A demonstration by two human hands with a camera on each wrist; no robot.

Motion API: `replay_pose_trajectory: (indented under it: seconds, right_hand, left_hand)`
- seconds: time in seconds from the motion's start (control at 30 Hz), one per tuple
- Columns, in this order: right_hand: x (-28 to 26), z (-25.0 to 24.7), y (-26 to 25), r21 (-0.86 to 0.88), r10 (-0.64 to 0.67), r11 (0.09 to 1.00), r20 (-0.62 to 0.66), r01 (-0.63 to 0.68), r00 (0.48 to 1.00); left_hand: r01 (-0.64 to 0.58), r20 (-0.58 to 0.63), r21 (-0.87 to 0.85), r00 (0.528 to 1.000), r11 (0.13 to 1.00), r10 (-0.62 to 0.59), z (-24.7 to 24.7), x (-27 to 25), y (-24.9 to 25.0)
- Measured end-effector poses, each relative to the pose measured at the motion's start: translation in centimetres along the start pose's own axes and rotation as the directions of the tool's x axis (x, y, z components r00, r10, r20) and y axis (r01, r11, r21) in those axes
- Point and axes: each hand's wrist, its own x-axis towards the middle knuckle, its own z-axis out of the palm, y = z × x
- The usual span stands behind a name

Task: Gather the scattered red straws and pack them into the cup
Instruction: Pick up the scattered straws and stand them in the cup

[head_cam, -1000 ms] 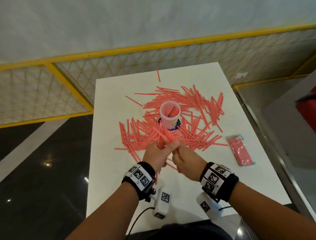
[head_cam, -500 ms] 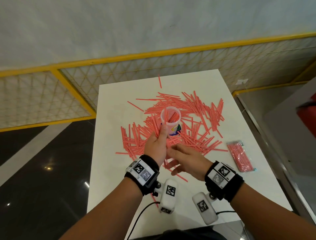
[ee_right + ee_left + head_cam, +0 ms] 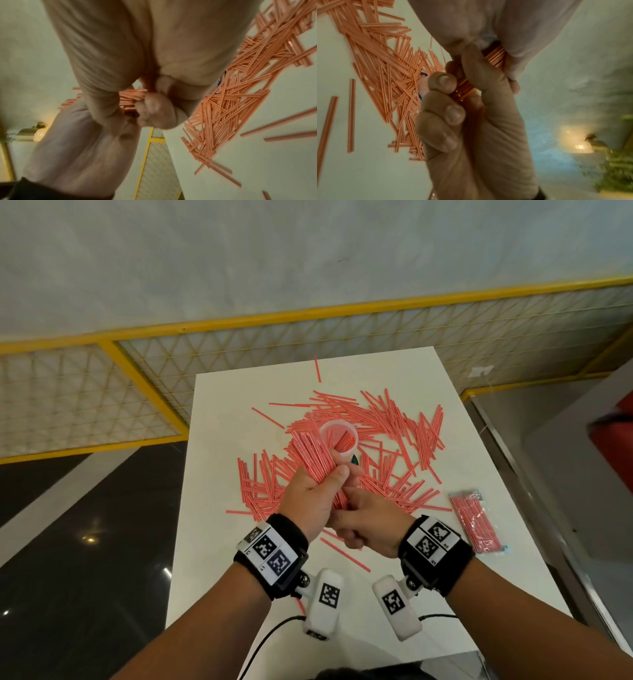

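Note:
My left hand [image 3: 320,493] grips a thick bundle of red straws [image 3: 308,451], held tilted with its upper ends beside the cup's left rim. The pale pink cup [image 3: 339,436] stands upright in the middle of the pile with a few straws inside. My right hand [image 3: 361,518] curls its fingers round the bundle's lower end, just under the left hand. In the left wrist view the left hand's fingers [image 3: 444,82] wrap the bundle [image 3: 464,86]. The right wrist view has the right hand [image 3: 154,111] as a fist against the straws [image 3: 132,94]. Scattered straws [image 3: 394,426] ring the cup.
The straws lie on a white table [image 3: 226,412]. A clear packet of red straws [image 3: 474,520] lies near its right edge. A few loose straws [image 3: 344,554] lie close to me. A yellow mesh railing [image 3: 239,361] runs behind the table, with dark floor on the left.
The left hand has risen with a bundle of straws, its tips now beside the cup. The right hand, fingers spread half a second ago, has curled round the bundle's lower end.

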Motion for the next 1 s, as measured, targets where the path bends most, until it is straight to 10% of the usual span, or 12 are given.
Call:
replay_pose_trajectory:
  seconds: [0.5,0.77,0.87,1.0]
  right_hand:
    - [1.3,1.2,1.0,-0.313,-0.094,0.950,-0.261,0.008,0.961]
    - [2.7,2.2,1.1,-0.071,-0.094,0.995,-0.428,0.070,0.899]
    - [2.9,2.0,1.4,-0.544,-0.343,0.828,-0.295,0.139,0.892]
    - [4.2,2.3,1.3,-0.837,-0.229,0.541,-0.244,-0.085,0.942]
  left_hand:
    - [-0.005,-0.088,0.184,0.996,0.983,0.021,0.4,0.8,0.1]
    - [-0.055,-0.156,0.248,0.983,0.967,0.095,0.0,0.9,-0.1]
    - [-0.041,-0.104,0.216,0.993,0.976,0.065,-0.3,1.2,-0.6]
    - [-0.066,-0.052,0.251,0.995,0.966,0.081,-0.8,1.4,-1.9]
